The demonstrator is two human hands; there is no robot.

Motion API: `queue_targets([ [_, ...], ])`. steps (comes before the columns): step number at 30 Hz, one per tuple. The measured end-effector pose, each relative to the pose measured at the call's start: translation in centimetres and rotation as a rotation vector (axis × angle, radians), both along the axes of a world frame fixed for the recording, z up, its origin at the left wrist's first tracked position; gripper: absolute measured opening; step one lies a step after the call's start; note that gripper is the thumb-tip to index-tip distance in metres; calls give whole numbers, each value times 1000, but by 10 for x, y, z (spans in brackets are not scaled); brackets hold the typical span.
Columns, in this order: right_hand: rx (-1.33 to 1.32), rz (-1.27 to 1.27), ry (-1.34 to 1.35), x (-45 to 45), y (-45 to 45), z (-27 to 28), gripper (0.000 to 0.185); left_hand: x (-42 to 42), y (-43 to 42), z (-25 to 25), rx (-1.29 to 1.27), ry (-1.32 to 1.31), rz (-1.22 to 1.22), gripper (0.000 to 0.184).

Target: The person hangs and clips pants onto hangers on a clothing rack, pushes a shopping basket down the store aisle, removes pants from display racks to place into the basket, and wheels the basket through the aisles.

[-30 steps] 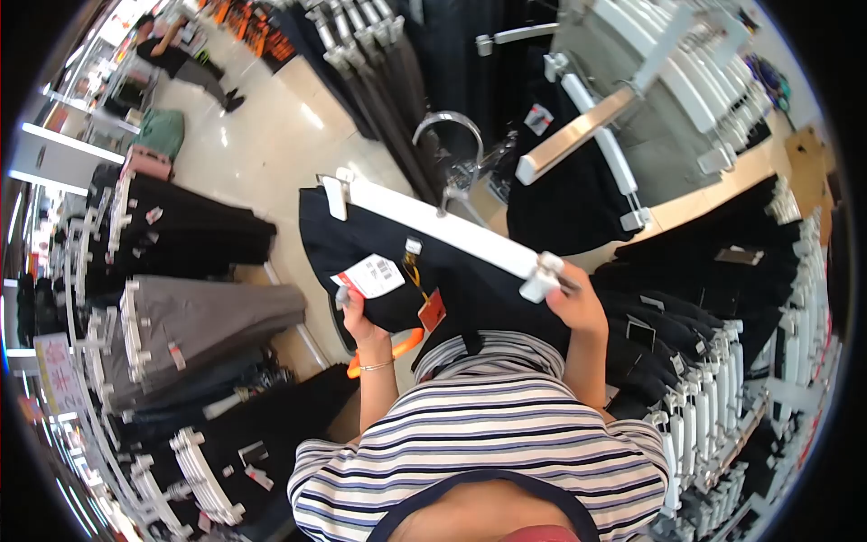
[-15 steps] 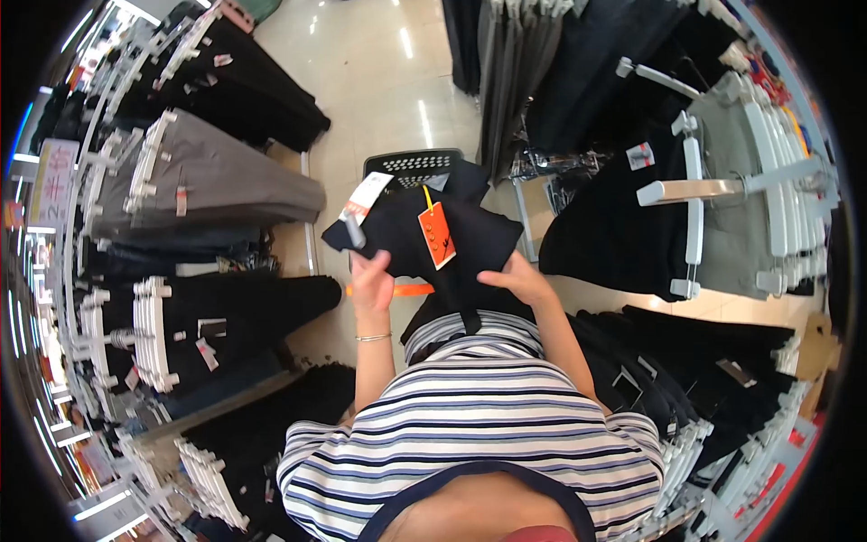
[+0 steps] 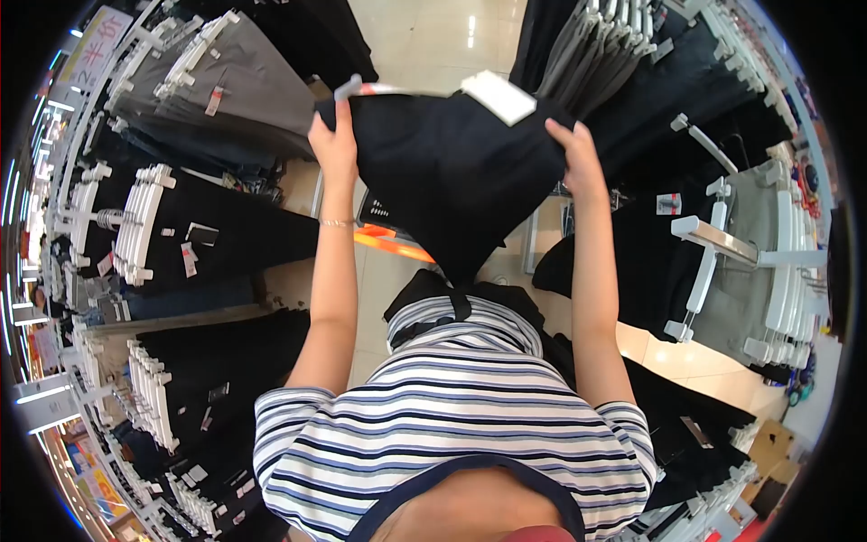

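A pair of black trousers (image 3: 452, 167) is stretched out in front of me at arm's length, narrowing toward my waist. My left hand (image 3: 334, 149) is closed on its upper left corner, thumb up beside a pale grey plastic clip (image 3: 348, 88). The opposite corner is gripped by my right hand (image 3: 578, 158), with the thumb on top. A white tag (image 3: 501, 98), blurred by motion, lies over the upper edge near that hand. Behind the cloth, a dark shopping basket (image 3: 377, 210) with an orange handle (image 3: 393, 244) is mostly hidden.
Racks of hanging trousers line both sides, with grey pairs (image 3: 244, 77) at the upper left and black ones (image 3: 230, 226) below. On the right, a metal rack arm (image 3: 722, 242) juts toward the aisle. Glossy tiled floor (image 3: 442, 36) runs ahead between the racks.
Both hands have moved up, away from my body and farther apart, spreading the trousers wide. The orange tag has gone out of sight, and the basket is now more covered.
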State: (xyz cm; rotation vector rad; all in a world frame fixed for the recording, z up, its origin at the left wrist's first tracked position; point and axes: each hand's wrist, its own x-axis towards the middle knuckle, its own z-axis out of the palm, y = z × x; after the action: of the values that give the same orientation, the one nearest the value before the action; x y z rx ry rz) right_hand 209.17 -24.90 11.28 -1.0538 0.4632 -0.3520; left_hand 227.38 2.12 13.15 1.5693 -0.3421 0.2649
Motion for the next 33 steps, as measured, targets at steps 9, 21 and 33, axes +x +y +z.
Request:
queue_targets([
  [9,-573,-137,-332,70,20,61,24,29,-9,39,-191,-159,-317,32],
  [21,-308,208,430,50,93,-145,30,56,4,-188,168,384,-194,14],
  [33,-68,166,-530,147,29,62,30,73,-28,15,-472,45,-400,29],
])
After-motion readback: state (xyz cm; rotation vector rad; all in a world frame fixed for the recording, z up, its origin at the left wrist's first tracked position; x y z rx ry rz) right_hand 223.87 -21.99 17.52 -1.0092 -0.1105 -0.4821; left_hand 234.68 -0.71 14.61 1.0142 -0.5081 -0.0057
